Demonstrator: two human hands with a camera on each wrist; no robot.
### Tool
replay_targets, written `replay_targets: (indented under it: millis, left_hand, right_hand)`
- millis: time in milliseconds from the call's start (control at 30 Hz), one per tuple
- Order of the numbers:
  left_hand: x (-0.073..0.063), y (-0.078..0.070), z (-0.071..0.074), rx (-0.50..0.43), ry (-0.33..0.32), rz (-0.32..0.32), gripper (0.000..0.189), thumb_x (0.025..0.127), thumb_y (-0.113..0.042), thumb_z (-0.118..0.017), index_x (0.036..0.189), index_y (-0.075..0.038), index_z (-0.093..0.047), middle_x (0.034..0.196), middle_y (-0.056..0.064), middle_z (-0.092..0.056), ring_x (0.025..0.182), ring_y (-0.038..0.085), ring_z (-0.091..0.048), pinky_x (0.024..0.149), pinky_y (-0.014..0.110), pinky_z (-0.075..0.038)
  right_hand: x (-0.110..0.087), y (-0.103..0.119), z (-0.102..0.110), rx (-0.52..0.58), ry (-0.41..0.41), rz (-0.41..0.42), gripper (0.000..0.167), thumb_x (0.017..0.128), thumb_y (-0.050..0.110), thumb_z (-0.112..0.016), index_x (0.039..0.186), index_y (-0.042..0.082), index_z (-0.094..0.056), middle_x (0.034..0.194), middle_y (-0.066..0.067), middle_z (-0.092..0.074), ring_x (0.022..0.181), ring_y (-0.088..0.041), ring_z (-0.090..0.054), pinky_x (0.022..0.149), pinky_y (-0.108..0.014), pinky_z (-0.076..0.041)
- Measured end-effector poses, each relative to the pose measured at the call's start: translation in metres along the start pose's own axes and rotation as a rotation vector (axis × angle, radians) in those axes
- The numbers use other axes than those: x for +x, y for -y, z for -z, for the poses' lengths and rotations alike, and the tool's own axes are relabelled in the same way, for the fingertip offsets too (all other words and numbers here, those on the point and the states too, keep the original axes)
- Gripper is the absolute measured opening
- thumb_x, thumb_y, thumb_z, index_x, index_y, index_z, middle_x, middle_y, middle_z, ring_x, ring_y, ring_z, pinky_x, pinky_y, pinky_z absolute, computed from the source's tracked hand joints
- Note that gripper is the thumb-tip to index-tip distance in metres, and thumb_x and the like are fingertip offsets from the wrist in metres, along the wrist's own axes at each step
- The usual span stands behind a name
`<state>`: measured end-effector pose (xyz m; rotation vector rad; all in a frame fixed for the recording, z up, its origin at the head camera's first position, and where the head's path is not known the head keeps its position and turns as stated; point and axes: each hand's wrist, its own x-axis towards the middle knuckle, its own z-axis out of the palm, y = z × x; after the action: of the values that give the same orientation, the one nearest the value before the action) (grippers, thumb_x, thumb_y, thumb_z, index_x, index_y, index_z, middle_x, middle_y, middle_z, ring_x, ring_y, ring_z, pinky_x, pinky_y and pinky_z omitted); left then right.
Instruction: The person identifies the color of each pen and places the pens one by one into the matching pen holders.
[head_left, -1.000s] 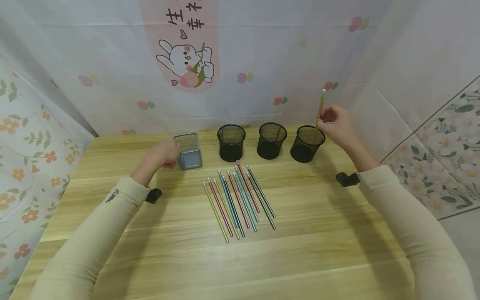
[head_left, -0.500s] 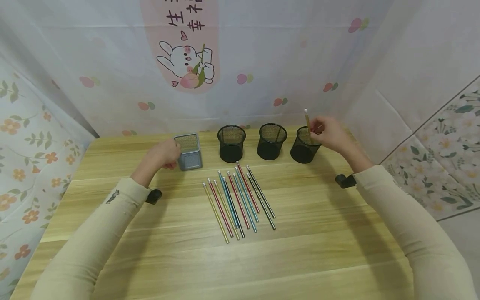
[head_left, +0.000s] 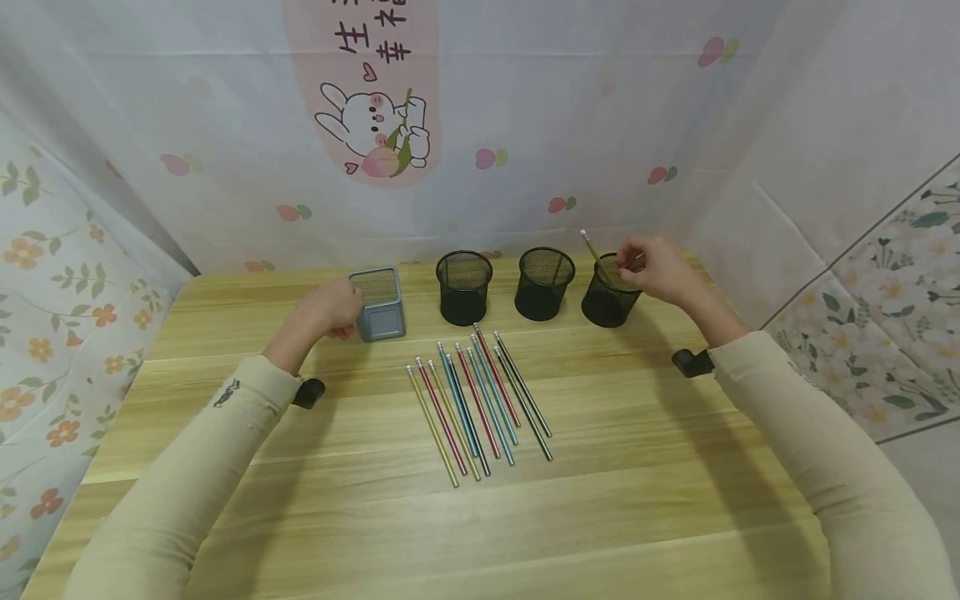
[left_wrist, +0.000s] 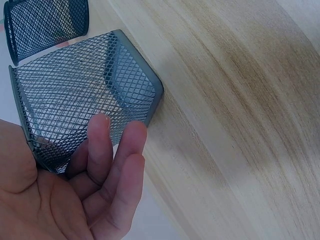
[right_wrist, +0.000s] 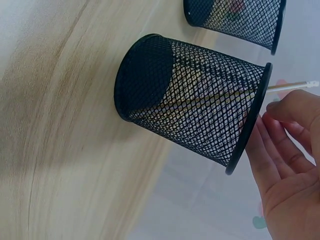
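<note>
In the head view my left hand (head_left: 326,307) is at the left side of a grey square mesh pen holder (head_left: 382,321). The left wrist view shows its fingers curled against the mesh wall, with the thumb by the rim. My right hand (head_left: 656,271) is at the rim of the rightmost black round mesh pen cup (head_left: 609,308). A yellow pencil (head_left: 591,245) with a white eraser end leans inside that cup toward its left side. The right wrist view shows the pencil (right_wrist: 290,87) apart from my loosely bent fingers (right_wrist: 282,150), which touch or nearly touch the rim.
Two more black mesh cups, a middle one (head_left: 540,300) and a left one (head_left: 463,304), stand in the row. Several gold, red, blue and black pencils (head_left: 480,400) lie side by side on the wooden table (head_left: 585,533). A printed curtain (head_left: 510,100) hangs behind.
The right hand moved slightly left and let go of the yellow pencil, which tipped left inside the rightmost cup. The left hand has stayed at the grey holder.
</note>
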<state>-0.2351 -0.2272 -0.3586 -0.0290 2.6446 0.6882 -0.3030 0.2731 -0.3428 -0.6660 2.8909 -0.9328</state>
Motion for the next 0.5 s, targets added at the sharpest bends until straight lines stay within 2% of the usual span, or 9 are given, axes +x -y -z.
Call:
replay_targets:
  millis: [200,400,500]
  left_hand:
    - [-0.001,-0.001,0.001,0.003,-0.001,0.001,0.05,0.11,-0.019,-0.02,0.094,0.005,-0.06,0.069,0.013,-0.066,0.066,0.03,-0.069,0.059,0.036,-0.056]
    - [-0.002,-0.001,0.001,0.004,0.001,-0.001,0.048,0.109,-0.018,-0.019,0.088,0.002,-0.058,0.069,0.012,-0.066,0.065,0.029,-0.068,0.058,0.036,-0.055]
    - [-0.002,-0.002,0.001,0.0,0.002,0.002,0.048,0.109,-0.018,-0.019,0.085,0.0,-0.057,0.069,0.012,-0.066,0.065,0.029,-0.068,0.059,0.037,-0.056]
  right_hand:
    - [-0.002,0.003,0.001,-0.006,0.0,-0.003,0.01,0.093,-0.008,-0.064,0.102,-0.007,-0.061,0.101,-0.021,-0.064,0.095,-0.039,-0.066,0.066,-0.025,-0.051]
    - [-0.007,0.009,0.0,-0.034,-0.038,0.014,0.008,0.094,-0.005,-0.066,0.101,-0.004,-0.063,0.099,-0.018,-0.066,0.092,-0.036,-0.067,0.067,-0.024,-0.049]
    - [-0.01,0.014,-0.001,-0.046,-0.06,0.037,0.008,0.094,-0.004,-0.067,0.101,-0.003,-0.065,0.098,-0.017,-0.067,0.091,-0.035,-0.068,0.069,-0.028,-0.051]
